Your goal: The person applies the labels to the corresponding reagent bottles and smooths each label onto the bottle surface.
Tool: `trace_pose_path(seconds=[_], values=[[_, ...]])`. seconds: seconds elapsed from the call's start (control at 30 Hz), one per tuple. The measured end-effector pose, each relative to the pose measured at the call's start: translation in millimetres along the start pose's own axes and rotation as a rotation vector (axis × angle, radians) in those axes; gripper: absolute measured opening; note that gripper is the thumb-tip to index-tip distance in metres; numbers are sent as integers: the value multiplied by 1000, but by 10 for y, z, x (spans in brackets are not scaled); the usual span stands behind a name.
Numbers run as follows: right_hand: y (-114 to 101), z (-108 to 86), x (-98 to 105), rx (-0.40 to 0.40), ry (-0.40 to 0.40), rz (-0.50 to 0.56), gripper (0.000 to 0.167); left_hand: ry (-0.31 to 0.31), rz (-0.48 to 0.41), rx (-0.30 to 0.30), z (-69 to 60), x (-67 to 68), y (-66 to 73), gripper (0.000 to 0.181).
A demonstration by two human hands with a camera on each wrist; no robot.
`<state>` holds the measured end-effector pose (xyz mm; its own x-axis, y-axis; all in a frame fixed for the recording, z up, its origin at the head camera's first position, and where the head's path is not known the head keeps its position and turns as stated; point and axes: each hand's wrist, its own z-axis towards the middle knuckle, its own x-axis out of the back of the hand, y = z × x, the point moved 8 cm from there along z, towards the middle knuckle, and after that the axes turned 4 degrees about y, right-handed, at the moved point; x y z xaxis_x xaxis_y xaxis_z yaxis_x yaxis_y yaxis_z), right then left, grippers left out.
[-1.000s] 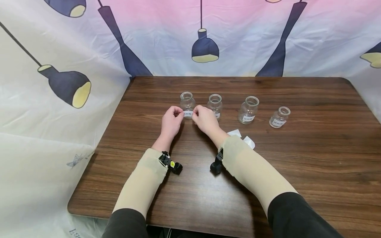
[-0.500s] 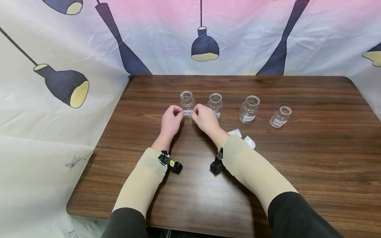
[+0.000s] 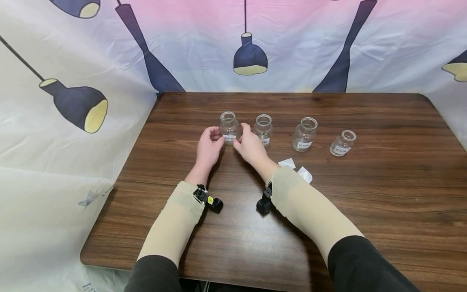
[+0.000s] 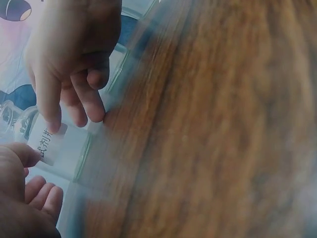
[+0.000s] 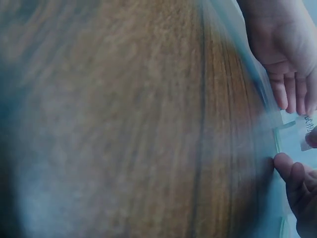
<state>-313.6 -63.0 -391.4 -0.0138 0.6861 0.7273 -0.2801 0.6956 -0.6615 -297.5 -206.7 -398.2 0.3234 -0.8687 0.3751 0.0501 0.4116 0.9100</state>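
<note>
A clear glass jar (image 3: 229,126) stands leftmost in the row, with a white printed label (image 3: 229,138) on its lower front. On its left side is my left hand (image 3: 208,149), its thumb at the label's left end and its fingers extended beside the glass. My right hand (image 3: 252,148) mirrors it on the right, its fingers spread. In the left wrist view the thumb (image 4: 25,153) of the left hand and a digit of the right hand (image 4: 74,49) touch opposite ends of the label (image 4: 49,144). The far sides of the jar are hidden.
Three more labelled jars stand to the right: one (image 3: 263,126) just behind my right hand, a second (image 3: 304,134), and a smaller one (image 3: 343,143). White paper scraps (image 3: 287,163) lie by the right forearm on the brown wooden table (image 3: 386,202). A printed curtain hangs behind.
Both hands have loosened from their fingertip pinch at the label's ends. Their fingers have spread along the jar's sides, while the thumbs stay by the label. The jars have not moved.
</note>
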Motion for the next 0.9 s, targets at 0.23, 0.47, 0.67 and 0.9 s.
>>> trace_pose_path(seconds=[0.23, 0.47, 0.67, 0.9], values=[[24, 21, -29, -26, -37, -42, 52, -95, 11, 42, -2, -96, -50, 45], [21, 19, -39, -33, -59, -23, 50, -74, 15, 48, -5, -73, -82, 37], [15, -13, -16, 0, -34, -7, 48, -86, -12, 38, -25, -70, -60, 38], [-12, -36, -4, 47, -31, 28, 46, -82, -37, 29, -35, -46, -46, 36]])
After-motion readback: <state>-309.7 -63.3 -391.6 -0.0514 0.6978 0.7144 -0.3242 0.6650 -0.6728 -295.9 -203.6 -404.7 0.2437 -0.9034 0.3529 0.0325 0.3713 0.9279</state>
